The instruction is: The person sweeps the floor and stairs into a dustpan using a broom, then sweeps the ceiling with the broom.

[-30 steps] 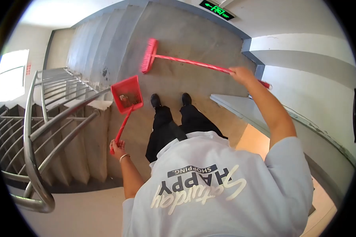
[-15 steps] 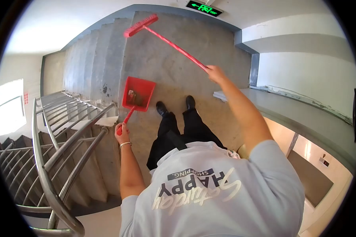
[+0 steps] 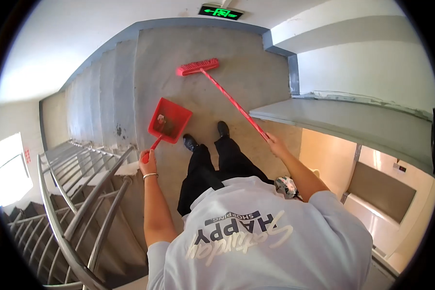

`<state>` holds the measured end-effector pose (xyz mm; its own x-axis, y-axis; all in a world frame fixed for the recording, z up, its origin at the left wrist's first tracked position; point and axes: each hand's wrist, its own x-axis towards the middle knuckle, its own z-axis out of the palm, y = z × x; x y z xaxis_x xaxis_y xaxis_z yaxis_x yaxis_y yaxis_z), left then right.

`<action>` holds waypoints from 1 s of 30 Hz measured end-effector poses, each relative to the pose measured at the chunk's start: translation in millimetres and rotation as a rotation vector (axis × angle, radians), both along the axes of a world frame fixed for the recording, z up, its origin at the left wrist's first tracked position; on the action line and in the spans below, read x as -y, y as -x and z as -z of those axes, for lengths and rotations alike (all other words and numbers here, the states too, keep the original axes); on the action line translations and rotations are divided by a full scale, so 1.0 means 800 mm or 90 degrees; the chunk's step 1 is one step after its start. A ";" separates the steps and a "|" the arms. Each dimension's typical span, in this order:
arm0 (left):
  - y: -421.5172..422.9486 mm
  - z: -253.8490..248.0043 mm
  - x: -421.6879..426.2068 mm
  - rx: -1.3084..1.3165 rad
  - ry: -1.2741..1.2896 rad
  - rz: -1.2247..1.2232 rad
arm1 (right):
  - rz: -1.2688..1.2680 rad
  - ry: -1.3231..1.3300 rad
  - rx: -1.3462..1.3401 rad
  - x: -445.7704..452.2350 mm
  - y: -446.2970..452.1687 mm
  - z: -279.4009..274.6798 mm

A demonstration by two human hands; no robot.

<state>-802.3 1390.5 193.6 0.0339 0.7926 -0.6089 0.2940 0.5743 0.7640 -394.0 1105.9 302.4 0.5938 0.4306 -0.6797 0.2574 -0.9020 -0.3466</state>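
My left hand (image 3: 148,163) is wrapped round the short handle of a red dustpan (image 3: 179,117). Some dirt and a small pale scrap (image 3: 161,118) lie in the pan, whose open side points up and away from me. On the right, my right hand (image 3: 275,145) grips the lower end of a long red broom handle (image 3: 234,102). The broom head (image 3: 198,66), bristles facing away from me, is beyond the dustpan and apart from it, over the grey landing floor (image 3: 256,67).
Metal stair railings (image 3: 77,212) stand at the left, with steps (image 3: 106,96) beyond them. A grey ledge (image 3: 343,116) juts in from the right. A green exit sign (image 3: 221,12) hangs at the top. My shoes (image 3: 190,142) are just right of the dustpan.
The broom head has swung from the stair side out to the far edge, then back nearer and rightward. My right hand has come closer to my body. The dustpan remains in my left hand.
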 end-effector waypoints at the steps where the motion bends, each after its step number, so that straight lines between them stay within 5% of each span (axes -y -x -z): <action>1: 0.000 0.002 0.001 0.017 0.004 -0.015 | 0.192 0.160 -0.138 -0.018 0.012 -0.044; 2: 0.002 0.004 0.002 0.033 0.008 -0.028 | 0.208 0.158 -0.140 -0.010 0.015 -0.033; 4: 0.008 0.017 0.004 0.056 0.010 -0.031 | -0.052 0.000 0.064 -0.013 0.007 -0.004; 8: 0.035 0.036 0.010 0.036 0.044 -0.035 | -0.154 -0.031 0.135 -0.117 -0.033 0.064; 10: 0.043 0.039 0.014 0.028 0.044 -0.038 | -0.166 -0.008 0.086 -0.203 -0.046 0.041; 19: 0.025 0.012 0.033 -0.017 0.048 -0.142 | -0.280 -0.148 0.077 -0.411 -0.102 0.135; 25: 0.023 0.014 0.036 -0.053 0.088 -0.183 | -0.138 -0.164 0.034 -0.303 -0.190 0.200; 30: 0.032 0.036 0.036 -0.030 0.082 -0.167 | -0.071 -0.034 0.182 -0.143 -0.183 0.163</action>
<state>-828.0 1361.6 164.9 -0.1929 0.6863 -0.7012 0.1562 0.7270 0.6686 -248.0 1220.4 172.1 0.7049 0.5350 -0.4657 0.4480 -0.8449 -0.2924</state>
